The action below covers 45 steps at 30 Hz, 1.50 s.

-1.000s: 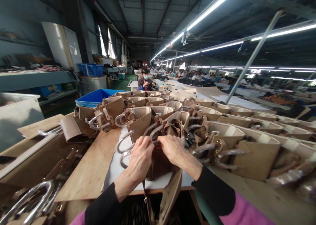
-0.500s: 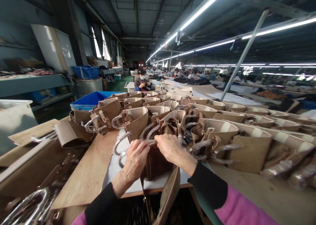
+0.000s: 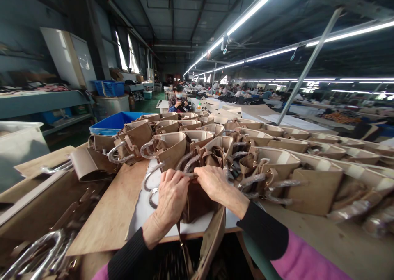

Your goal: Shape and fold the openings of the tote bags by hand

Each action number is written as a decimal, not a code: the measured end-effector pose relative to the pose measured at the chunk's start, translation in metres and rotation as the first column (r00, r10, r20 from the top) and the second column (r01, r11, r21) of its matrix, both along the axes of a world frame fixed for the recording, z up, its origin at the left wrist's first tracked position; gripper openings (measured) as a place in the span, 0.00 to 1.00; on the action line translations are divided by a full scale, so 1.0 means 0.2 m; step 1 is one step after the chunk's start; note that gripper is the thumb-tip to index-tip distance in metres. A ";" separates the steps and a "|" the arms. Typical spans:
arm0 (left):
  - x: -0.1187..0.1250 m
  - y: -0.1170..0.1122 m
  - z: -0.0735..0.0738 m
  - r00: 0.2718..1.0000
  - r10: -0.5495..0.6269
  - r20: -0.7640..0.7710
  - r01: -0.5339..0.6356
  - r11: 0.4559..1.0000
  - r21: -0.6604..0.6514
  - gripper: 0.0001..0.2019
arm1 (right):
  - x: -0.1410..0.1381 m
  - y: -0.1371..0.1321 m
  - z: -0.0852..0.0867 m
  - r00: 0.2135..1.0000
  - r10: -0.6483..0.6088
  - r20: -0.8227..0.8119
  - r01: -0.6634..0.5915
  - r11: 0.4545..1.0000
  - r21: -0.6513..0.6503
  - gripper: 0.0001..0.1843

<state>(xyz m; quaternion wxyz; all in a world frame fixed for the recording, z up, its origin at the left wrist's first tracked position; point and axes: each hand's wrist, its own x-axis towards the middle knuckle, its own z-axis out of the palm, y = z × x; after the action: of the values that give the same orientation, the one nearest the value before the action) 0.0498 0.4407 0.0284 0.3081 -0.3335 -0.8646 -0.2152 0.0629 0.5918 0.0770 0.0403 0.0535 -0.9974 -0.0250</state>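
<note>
A brown handbag (image 3: 198, 204) stands in front of me on white paper (image 3: 140, 218) near the table's front edge. At its top edge my left hand (image 3: 172, 192) is closed, fingers pinching the rim from the left. My right hand (image 3: 215, 183) grips the same rim from the right, its fingertips close to those of the left. The bag's inside is hidden from me. Its strap (image 3: 212, 239) hangs over the table edge below my hands. Plastic-wrapped handles (image 3: 153, 177) curve out just left of the bag.
Rows of tan handbags (image 3: 317, 190) stand beyond and to the right. More bags with a wrapped handle (image 3: 37, 251) lie at left, beside a bare wooden board (image 3: 107, 210). A blue bin (image 3: 112, 123) stands behind them. A person (image 3: 178, 99) sits farther back.
Both hands stay on the bag's rim; the left has turned slightly and both sit a little higher. The whole view has shifted slightly.
</note>
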 end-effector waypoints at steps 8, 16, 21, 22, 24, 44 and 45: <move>-0.01 0.03 0.06 0.984 -0.003 0.177 -0.010 0.997 0.071 0.07 | 0.02 0.03 0.02 0.998 0.060 -0.024 -0.060 0.998 -0.013 0.08; -0.04 0.01 0.02 0.975 -0.127 0.183 0.102 0.985 0.139 0.10 | 0.04 0.02 0.04 0.997 0.069 -0.017 -0.069 0.998 -0.012 0.13; -0.06 0.01 0.01 0.966 -0.178 0.190 0.126 0.958 0.259 0.07 | 0.05 0.01 0.05 0.998 0.051 -0.029 -0.051 0.999 -0.011 0.14; -0.07 0.01 0.00 0.962 -0.192 0.193 0.132 0.950 0.284 0.07 | 0.05 0.01 0.05 0.999 0.047 -0.027 -0.047 0.999 -0.010 0.14; -0.08 0.00 0.00 0.954 -0.197 0.227 0.115 0.937 0.331 0.06 | 0.05 0.00 0.05 0.999 0.042 -0.022 -0.042 0.999 -0.007 0.15; -0.08 -0.09 0.13 0.770 -0.231 0.595 -0.028 0.919 0.392 0.04 | 0.00 -0.05 0.06 0.982 0.189 0.002 -0.187 0.973 -0.131 0.13; -0.07 -0.09 0.12 0.775 -0.246 0.582 -0.007 0.918 0.398 0.05 | 0.00 -0.06 0.06 0.982 0.187 0.004 -0.185 0.973 -0.139 0.12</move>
<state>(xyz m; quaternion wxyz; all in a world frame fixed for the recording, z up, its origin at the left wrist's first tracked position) 0.0350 0.4221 0.0528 0.0500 -0.2334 -0.8357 -0.4946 0.0636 0.5806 0.0881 0.0374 0.1440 -0.9877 0.0482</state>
